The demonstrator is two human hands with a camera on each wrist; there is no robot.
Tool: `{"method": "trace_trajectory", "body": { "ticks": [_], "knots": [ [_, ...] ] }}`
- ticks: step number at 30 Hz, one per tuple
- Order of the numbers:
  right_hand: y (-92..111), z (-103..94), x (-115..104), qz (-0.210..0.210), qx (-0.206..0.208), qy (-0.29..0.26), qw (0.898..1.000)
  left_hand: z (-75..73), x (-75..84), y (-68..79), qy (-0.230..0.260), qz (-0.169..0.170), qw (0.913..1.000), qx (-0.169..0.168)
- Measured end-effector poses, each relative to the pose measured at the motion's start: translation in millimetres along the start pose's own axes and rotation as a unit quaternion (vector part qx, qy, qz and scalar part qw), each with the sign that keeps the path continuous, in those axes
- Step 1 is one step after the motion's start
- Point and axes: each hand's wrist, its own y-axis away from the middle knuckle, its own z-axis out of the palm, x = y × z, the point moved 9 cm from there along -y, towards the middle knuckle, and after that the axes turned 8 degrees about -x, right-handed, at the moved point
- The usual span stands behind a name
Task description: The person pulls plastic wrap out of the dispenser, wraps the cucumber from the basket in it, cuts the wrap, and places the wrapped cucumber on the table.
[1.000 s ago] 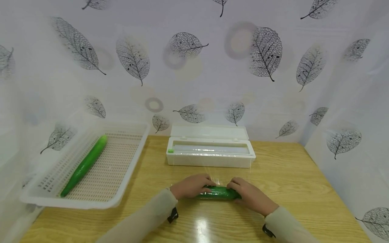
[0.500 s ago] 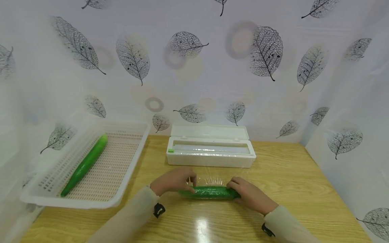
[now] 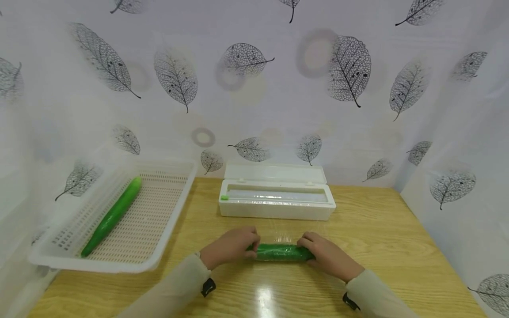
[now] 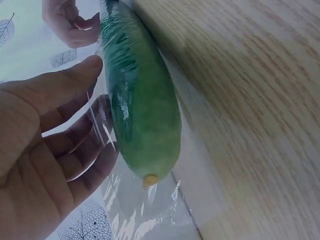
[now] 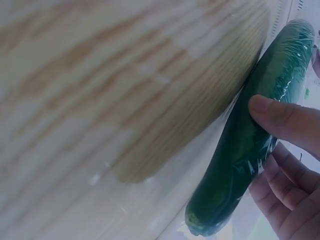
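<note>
I see my right hand hold the green cucumber near one end, with the thumb on one side and the fingers on the other. The cucumber lies on the bench, between my two hands, with clear wrap around it. My left hand is at the other end, thumb and fingers bent and a bit apart by the wrap; I can't tell if it pinches it. Wrap also sticks out past that end. Ahead of both hands is a long white box with its lid up. Left of my left hand, well apart, a white basket holds a second cucumber.
</note>
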Motion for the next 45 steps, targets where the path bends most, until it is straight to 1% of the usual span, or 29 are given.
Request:
{"method": "trace_trajectory", "body": {
  "ticks": [2,6,9,12,14,22,26,28,30,32,33,34,35,36,37,38,39,40,41,42,43,44,45],
  "knots": [
    [0.3,0.5,0.2,0.000,0.000,0.000,1.000,-0.3,1.6,-1.4,0.004,0.007,1.0000,-0.005],
    [0.5,0.5,0.3,-0.001,0.000,0.002,1.000,-0.5,2.0,-4.0,0.033,0.021,0.9990,-0.020],
    [0.4,-0.2,0.5,-0.002,0.003,0.004,1.000,0.9,-5.3,-6.7,0.085,0.021,0.9955,-0.037],
    [0.3,-1.2,0.1,-0.006,0.006,0.007,1.000,1.1,-15.3,-10.9,0.133,0.022,0.9898,-0.044],
    [0.3,-1.7,-0.3,-0.009,0.009,0.010,1.000,0.9,-20.3,-13.9,0.155,0.026,0.9863,-0.048],
    [-0.1,-1.4,-2.0,-0.014,0.005,0.015,1.000,4.8,-28.0,-25.0,0.190,0.049,0.9784,-0.064],
    [-0.8,-0.2,-1.9,-0.013,0.001,0.016,1.000,7.1,-33.5,-25.2,0.222,0.054,0.9710,-0.070],
    [-1.0,-0.1,-1.6,-0.012,0.000,0.015,1.000,8.3,-38.6,-24.2,0.237,0.048,0.9678,-0.070],
    [-1.1,-0.1,-1.1,-0.012,0.000,0.013,1.000,8.0,-44.5,-22.6,0.238,0.034,0.9688,-0.060],
    [-1.2,-0.1,-0.4,-0.010,-0.002,0.010,1.000,3.6,-48.7,-20.7,0.218,0.018,0.9752,-0.033],
    [-1.2,0.0,0.0,-0.010,-0.002,0.009,1.000,-0.7,-49.4,-19.0,0.197,0.009,0.9803,-0.011],
    [-1.3,0.1,0.4,-0.009,-0.003,0.008,1.000,-6.6,-47.4,-16.9,0.172,0.007,0.9850,0.018],
    [-1.3,0.2,0.6,-0.008,-0.004,0.008,1.000,-13.7,-42.3,-14.4,0.136,0.015,0.9892,0.053],
    [-1.4,0.3,0.9,-0.008,-0.005,0.008,1.000,-21.3,-34.6,-11.4,0.094,0.028,0.9908,0.092],
    [-1.4,0.5,1.0,-0.008,-0.005,0.008,1.000,-28.0,-24.2,-7.4,0.053,0.048,0.9888,0.131],
    [-1.5,0.6,1.2,-0.007,-0.006,0.009,1.000,-33.4,-11.3,-2.3,0.008,0.075,0.9828,0.168],
    [-1.7,0.6,1.2,-0.007,-0.006,0.009,1.000,-37.2,3.4,3.4,-0.036,0.107,0.9726,0.204],
    [-1.7,0.6,1.1,-0.007,-0.006,0.009,1.000,-38.2,18.7,9.2,-0.078,0.142,0.9593,0.231],
    [-1.8,0.5,1.2,-0.006,-0.007,0.009,1.000,-36.4,33.4,14.2,-0.122,0.176,0.9445,0.249],
    [-1.9,0.5,1.3,-0.005,-0.007,0.009,1.000,-31.5,46.1,17.8,-0.163,0.206,0.9313,0.253],
    [-2.0,0.3,1.3,-0.004,-0.007,0.009,1.000,-25.1,57.1,20.6,-0.203,0.229,0.9187,0.250],
    [-2.2,0.2,1.4,-0.002,-0.009,0.009,1.000,-17.4,65.6,21.9,-0.247,0.245,0.9062,0.241],
    [-2.4,0.1,1.5,0.000,-0.010,0.009,1.000,-9.3,70.9,21.6,-0.288,0.251,0.8960,0.227]
  ]
}}
